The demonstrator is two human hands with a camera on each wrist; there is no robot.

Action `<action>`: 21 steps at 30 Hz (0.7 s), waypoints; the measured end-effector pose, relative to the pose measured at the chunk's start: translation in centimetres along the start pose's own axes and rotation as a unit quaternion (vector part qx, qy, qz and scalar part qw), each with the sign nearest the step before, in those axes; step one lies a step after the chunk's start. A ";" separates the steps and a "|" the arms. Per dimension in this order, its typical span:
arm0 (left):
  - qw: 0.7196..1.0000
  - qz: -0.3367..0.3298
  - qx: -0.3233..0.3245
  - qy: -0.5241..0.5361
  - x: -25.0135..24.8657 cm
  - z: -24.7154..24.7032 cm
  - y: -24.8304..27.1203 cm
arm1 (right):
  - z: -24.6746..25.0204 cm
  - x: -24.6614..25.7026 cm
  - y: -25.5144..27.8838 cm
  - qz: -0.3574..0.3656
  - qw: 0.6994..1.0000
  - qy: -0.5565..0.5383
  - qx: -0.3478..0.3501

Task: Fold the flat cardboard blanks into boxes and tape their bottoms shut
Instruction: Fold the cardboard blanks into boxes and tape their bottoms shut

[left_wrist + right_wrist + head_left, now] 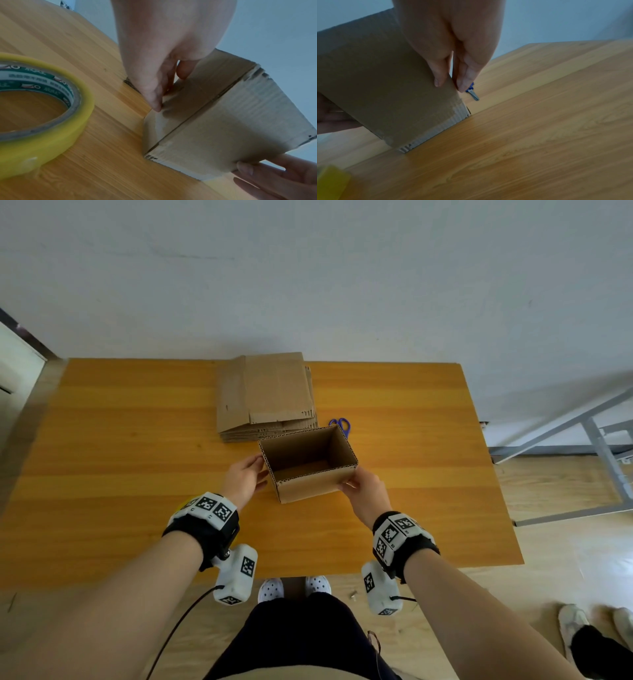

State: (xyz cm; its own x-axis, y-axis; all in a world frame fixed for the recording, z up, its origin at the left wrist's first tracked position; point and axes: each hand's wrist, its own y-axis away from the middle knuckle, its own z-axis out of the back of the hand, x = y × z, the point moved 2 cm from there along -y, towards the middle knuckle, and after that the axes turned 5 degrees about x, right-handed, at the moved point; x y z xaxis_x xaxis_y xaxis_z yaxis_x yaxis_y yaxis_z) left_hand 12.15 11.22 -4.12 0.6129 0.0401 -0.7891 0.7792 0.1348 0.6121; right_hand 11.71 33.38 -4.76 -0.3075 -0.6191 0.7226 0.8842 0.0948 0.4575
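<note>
An open-topped cardboard box (308, 484) stands upright on the wooden table (120, 440), its hollow facing up. My left hand (262, 467) lies against its left wall, fingers (154, 100) fairly straight and pointing down the cardboard (223, 121). My right hand (349, 479) pinches the near right corner, the thumb (438, 81) on the front wall (376, 81) and a finger round the side. Glossy clear tape shows on the walls near the bottom edge. A stack of flat blanks (267, 395) lies behind the box.
A yellow tape roll (42, 108) lies flat on the table, left of the box and under my left wrist. Blue-handled scissors (340, 424) lie just behind the box's right corner. A grey metal frame (589, 440) stands right of the table. Someone's shoes (575, 628) are at the lower right.
</note>
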 end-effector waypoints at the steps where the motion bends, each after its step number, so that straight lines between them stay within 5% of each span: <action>1: 1.000 0.005 0.004 0.003 -0.1 0.0 0.0 | -0.1 0.1 0.2 0.000 1.000 0.001 0.001; 7: 0.999 0.027 0.019 0.030 -0.4 0.0 0.5 | -0.1 0.0 0.6 0.003 1.000 -0.005 0.027; 14: 0.997 0.040 0.055 0.043 -0.9 0.5 1.6 | 0.1 -0.3 0.4 -0.102 0.949 -0.292 0.060; 21: 0.985 0.072 0.136 0.077 -0.9 0.9 2.2 | 0.6 0.6 0.5 -0.106 0.941 -0.298 0.117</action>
State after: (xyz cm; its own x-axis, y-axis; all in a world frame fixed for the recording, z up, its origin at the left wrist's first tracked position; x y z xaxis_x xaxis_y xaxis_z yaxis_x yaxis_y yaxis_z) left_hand 13.46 10.57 -1.98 0.7087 0.1917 -0.6789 0.7049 -0.1524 0.6928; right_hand 11.75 33.49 -3.78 -0.6730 -0.1026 0.7325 0.7003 0.2302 0.6757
